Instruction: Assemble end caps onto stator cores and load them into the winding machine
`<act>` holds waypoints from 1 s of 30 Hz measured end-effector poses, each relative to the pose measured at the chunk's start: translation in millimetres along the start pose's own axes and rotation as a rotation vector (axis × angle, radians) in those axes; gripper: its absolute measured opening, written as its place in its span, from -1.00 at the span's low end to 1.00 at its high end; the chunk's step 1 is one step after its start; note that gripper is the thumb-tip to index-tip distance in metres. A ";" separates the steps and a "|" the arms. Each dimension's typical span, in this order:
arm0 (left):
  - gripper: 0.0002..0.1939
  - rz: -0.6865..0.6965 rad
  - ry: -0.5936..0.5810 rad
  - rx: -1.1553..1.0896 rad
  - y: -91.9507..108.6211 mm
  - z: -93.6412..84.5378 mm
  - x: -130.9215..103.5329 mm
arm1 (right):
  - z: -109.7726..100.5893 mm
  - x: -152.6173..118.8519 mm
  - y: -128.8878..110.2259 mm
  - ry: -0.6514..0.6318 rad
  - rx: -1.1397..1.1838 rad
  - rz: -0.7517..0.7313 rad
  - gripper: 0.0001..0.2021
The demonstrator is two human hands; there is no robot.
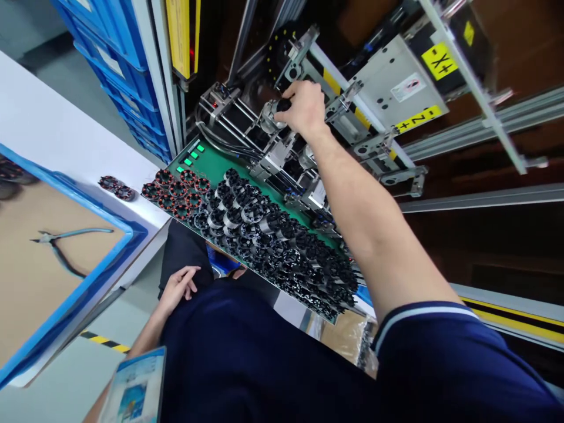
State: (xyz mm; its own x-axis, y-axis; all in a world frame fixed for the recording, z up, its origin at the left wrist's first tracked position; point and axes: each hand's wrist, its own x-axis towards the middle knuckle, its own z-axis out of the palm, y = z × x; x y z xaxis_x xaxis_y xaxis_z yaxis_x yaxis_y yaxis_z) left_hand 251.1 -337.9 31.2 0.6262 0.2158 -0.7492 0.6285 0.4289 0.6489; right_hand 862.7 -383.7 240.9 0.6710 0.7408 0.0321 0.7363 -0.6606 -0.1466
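Note:
My right hand (305, 107) reaches into the machine, its thumb and fingers closed round a dark round part (283, 105) at a metal holder (268, 119). Low on the left, my left hand (180, 288) rests by my lap, fingers loosely stretched, nothing in it. Between the two, on a green surface (215, 163), stand stacked black ring-shaped cores (268, 229). Beside them at the left end sit several cores wound with red-brown wire (177, 189).
Two wound cores (117, 188) lie on the white table (88, 132). Pliers (57, 238) lie in a blue-edged tray (118, 235). Blue crates (118, 64) stand behind. Metal rails and a plate (396, 76) flank my right arm. A yellow strip (178, 38) stands upright.

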 end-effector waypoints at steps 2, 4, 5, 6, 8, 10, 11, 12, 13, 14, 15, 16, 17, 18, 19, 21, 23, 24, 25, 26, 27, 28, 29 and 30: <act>0.06 0.001 -0.025 0.001 0.0 -4.5 7.0 | -4.2 3.9 2.0 0.013 -0.027 0.045 -0.50; 0.06 0.000 -0.050 0.002 1.8 -8.5 13.1 | -10.0 8.4 1.4 0.011 -0.038 0.064 -0.46; 0.06 0.000 -0.060 0.003 2.7 -10.1 15.6 | -12.9 10.9 0.9 -0.003 -0.035 0.057 -0.45; 0.06 0.001 -0.067 0.004 3.3 -11.5 17.8 | -15.7 13.6 0.5 -0.018 -0.030 0.052 -0.45; 0.04 0.010 -0.074 0.007 3.6 -13.4 20.4 | -20.3 19.1 0.8 -0.047 -0.018 0.055 -0.44; 0.01 0.029 -0.071 0.012 2.8 -14.2 20.7 | -22.9 22.8 2.5 -0.072 -0.004 0.070 -0.44; -0.01 0.043 -0.066 0.014 2.1 -14.4 20.1 | -22.8 22.9 3.3 -0.082 0.003 0.079 -0.44; -0.02 0.060 -0.057 0.017 1.6 -14.4 19.1 | -21.2 21.4 3.9 -0.088 0.009 0.086 -0.44; -0.03 0.079 -0.048 0.020 1.3 -14.3 17.7 | -17.8 18.0 3.8 -0.087 0.012 0.090 -0.44; -0.04 0.100 -0.038 0.025 1.4 -14.1 16.3 | -12.4 12.8 3.0 -0.079 0.012 0.091 -0.44; -0.05 0.123 -0.028 0.031 2.2 -13.6 14.7 | -5.1 6.2 1.5 -0.068 0.010 0.090 -0.40; -0.06 0.150 -0.015 0.039 4.1 -12.7 13.2 | 3.8 -1.3 -0.7 -0.057 0.008 0.090 -0.32; -0.07 0.184 0.001 0.048 7.3 -11.3 11.7 | 13.5 -8.8 -3.2 -0.050 0.006 0.094 -0.21; -0.10 0.225 0.017 0.059 12.2 -9.4 10.2 | 22.9 -15.8 -5.6 -0.051 0.002 0.105 -0.09; -0.13 0.275 0.035 0.072 19.1 -6.9 8.6 | 31.0 -22.1 -7.7 -0.060 -0.002 0.124 0.03; -0.22 0.393 0.067 0.102 40.3 0.1 4.9 | 38.9 -33.3 -10.6 -0.076 -0.008 0.147 0.12; -0.35 0.529 0.096 0.138 71.5 9.9 0.5 | 32.2 -49.3 -13.4 -0.048 0.018 0.090 0.02; -0.41 0.599 0.109 0.157 90.3 15.6 -1.8 | 24.0 -62.0 -16.1 -0.018 0.055 0.030 -0.04; -0.48 0.667 0.122 0.174 110.5 21.7 -4.1 | 13.8 -79.3 -20.4 0.014 0.111 -0.041 -0.10; -0.54 0.742 0.133 0.200 131.4 28.0 -6.1 | 2.7 -101.3 -26.4 0.040 0.182 -0.107 -0.14; -0.59 0.823 0.140 0.245 152.1 34.4 -7.6 | -7.8 -127.8 -34.0 0.053 0.261 -0.158 -0.16; -0.64 0.919 0.147 0.324 171.9 40.9 -8.3 | -16.5 -157.8 -42.7 0.047 0.342 -0.184 -0.16; -0.65 1.025 0.154 0.448 189.8 47.2 -8.2 | -22.5 -189.6 -51.8 0.031 0.420 -0.189 -0.16; -0.64 1.114 0.155 0.586 205.3 53.4 -7.0 | -25.1 -221.3 -60.9 0.026 0.475 -0.174 -0.18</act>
State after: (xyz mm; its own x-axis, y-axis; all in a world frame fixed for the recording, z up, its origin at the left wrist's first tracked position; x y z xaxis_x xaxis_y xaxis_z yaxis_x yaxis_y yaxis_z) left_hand 400.5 -298.2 176.7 0.9102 0.3253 0.2564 -0.0680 -0.4933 0.8672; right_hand 671.5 -510.5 267.6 0.5484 0.8275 0.1202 0.7205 -0.3946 -0.5702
